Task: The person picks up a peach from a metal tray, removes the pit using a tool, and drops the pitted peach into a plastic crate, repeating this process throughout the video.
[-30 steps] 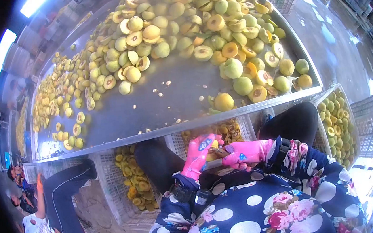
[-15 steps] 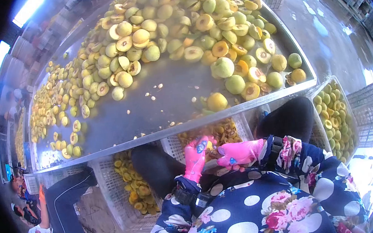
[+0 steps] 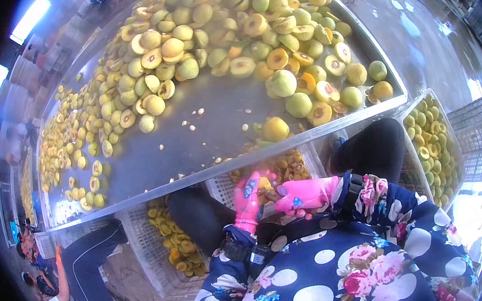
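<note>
1. Smooth grey metal, dull with hazy highlights, across the table (image 3: 139, 173); brighter sheen along its metal rim (image 3: 225, 167).
2. Molded, lattice-patterned plastic, pale, in the crates (image 3: 141, 241).
3. Smooth skin with soft shine on the fruit (image 3: 188, 69); rougher centers on cut faces.
4. Printed cloth in the garment (image 3: 344, 259); matt dark cloth in the trousers (image 3: 369, 151).
5. Pink, mostly matt surface on the gloves (image 3: 310, 194), exact material unclear.
6. Glossy, wet-looking finish on the floor (image 3: 410, 35).

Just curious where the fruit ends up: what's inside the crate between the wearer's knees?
Cut yellowish fruit pieces show inside the crate. The left hand and right hand cover some of it; anything beneath the top layer is hidden.
</note>
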{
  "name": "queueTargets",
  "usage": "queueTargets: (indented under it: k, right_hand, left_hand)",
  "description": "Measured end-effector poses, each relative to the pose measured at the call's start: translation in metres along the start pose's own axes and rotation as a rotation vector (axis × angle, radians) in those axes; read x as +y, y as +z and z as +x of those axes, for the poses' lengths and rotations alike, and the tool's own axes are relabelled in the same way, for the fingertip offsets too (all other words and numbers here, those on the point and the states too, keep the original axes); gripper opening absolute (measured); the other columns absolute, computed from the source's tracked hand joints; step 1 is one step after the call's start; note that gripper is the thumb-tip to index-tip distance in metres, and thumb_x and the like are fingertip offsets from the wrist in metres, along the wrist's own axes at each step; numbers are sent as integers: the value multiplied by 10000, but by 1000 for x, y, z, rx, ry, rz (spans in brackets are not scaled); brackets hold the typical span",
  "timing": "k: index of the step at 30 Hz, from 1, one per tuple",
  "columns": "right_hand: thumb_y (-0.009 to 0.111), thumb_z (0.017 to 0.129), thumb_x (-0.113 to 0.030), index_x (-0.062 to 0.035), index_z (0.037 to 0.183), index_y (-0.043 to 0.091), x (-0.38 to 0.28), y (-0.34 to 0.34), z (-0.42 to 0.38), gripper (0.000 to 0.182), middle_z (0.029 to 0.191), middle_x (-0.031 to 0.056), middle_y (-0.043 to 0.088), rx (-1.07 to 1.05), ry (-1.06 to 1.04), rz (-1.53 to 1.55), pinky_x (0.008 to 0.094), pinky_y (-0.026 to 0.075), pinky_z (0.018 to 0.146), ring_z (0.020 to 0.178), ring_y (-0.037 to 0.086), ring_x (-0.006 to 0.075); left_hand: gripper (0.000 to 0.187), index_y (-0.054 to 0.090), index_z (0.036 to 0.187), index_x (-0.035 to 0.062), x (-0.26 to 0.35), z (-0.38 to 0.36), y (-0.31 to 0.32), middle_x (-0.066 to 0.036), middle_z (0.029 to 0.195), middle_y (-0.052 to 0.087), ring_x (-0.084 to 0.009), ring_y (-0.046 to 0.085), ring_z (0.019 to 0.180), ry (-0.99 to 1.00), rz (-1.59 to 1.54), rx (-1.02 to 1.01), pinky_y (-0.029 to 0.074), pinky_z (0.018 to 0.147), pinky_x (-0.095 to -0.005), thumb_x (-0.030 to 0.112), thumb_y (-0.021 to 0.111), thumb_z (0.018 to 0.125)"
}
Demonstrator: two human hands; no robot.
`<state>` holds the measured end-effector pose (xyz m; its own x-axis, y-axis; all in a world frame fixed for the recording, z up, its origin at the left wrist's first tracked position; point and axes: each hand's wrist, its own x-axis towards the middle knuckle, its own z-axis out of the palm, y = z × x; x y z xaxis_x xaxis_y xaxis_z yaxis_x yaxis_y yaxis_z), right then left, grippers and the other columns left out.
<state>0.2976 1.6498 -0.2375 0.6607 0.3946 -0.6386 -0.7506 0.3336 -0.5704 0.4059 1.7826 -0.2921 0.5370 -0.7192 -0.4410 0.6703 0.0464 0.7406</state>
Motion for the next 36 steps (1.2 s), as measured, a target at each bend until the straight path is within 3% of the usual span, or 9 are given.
queueTargets:
  k: [3,6,9,12,15,24,30,33,36]
  right_hand:
    - [516,860,-263,-63,651,495,10,-6,8,290,537,-15,463,-58,-7,120,200,389,353,430,474,76]
    - [513,859,-272,-60,668,500,7,-5,9,286,540,-14,467,-68,-73,13,208,396,358,431,473,76]
    - [519,853,-282,-67,651,498,0,-1,2,296,530,-15,464,23,-47,-164,215,402,367,421,467,78]
    - [516,849,-282,-76,632,493,-3,0,0,301,512,-21,454,40,82,-48,219,400,373,415,460,74]
    - [519,852,-285,-81,645,494,12,-8,12,292,532,-22,457,-33,-5,-32,210,396,372,423,462,69]
    - [539,852,-189,-67,668,496,-4,-1,4,224,562,-23,454,-181,-101,240,193,369,350,420,438,59]
    - [539,854,-220,-70,710,503,-6,-3,2,211,578,-30,458,-159,-96,84,188,381,361,447,458,54]
    - [539,851,-242,-75,684,497,-11,1,-5,240,569,-36,455,24,-4,-141,186,382,363,443,455,52]
    - [542,848,-246,-75,666,488,-3,-4,-1,255,567,-35,456,-78,-71,-43,192,384,362,441,453,52]
  left_hand:
    - [274,601,1003,-38,-2,0,-2,-148,889,650,-209,628,760,5,-47,24,528,676,-322,207,522,909]
    - [277,604,996,-32,-5,2,-3,-147,887,651,-207,628,758,132,-51,43,525,677,-315,217,518,911]
    - [266,605,993,-30,-8,6,-8,-146,889,652,-206,627,761,123,54,17,521,679,-310,207,520,909]
    - [264,607,993,-32,-6,5,-6,-145,890,652,-202,625,757,-8,136,16,517,684,-303,201,517,909]
    - [269,605,998,-34,-7,4,-6,-145,896,651,-202,625,757,-11,18,32,515,690,-301,204,515,910]
    - [302,597,1017,-33,-5,5,-3,-145,898,649,-206,623,770,157,-76,135,518,689,-303,235,503,915]
    - [319,575,1057,-25,-4,5,-5,-159,924,641,-216,624,767,55,-104,109,525,667,-312,250,503,912]
    - [320,566,1068,-23,-1,6,-5,-167,928,636,-220,623,744,-55,53,41,528,652,-314,248,507,909]
    - [317,572,1056,-24,-2,4,-2,-163,922,637,-219,623,726,-61,-12,64,530,638,-306,248,505,909]
